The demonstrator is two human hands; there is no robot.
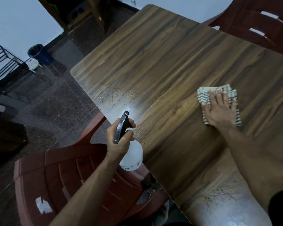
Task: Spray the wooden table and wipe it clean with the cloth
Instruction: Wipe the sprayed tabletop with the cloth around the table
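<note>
We see the spray bottle (131,155) at 7 o'clock of frame centre, held over the bench's left edge. Its long axis runs roughly 5 to 11 o'clock: white body low, black trigger head (121,128) up, nozzle pointing toward 12–1 o'clock at the bench top. Left hand (119,139) grips the neck, fingers (131,125) curled round the trigger.

Cloth (219,103) lies flat on the bench at 3 o'clock, striped light and dark, folded, long axis about 11 to 5 o'clock. Right hand (219,110) rests on top of it, palm down, fingers straight and spread, pointing toward 12 o'clock.

Bench (170,54) is a wood-grain top, grain running 1 to 7 o'clock. There is a wet speckled patch (118,98) just ahead of the nozzle near the left edge, and a second wet sheen (219,201) at 5 o'clock near us.

Room: a red plastic chair (64,176) at 7–8 o'clock, tucked beside the bench, another red chair (260,22) at 1–2 o'clock. Dark speckled tile floor (47,103) on the left. A dark bin (39,53) stands at 10 o'clock by the pale wall (15,18), with a black metal rack (5,67) at 9 o'clock.
</note>
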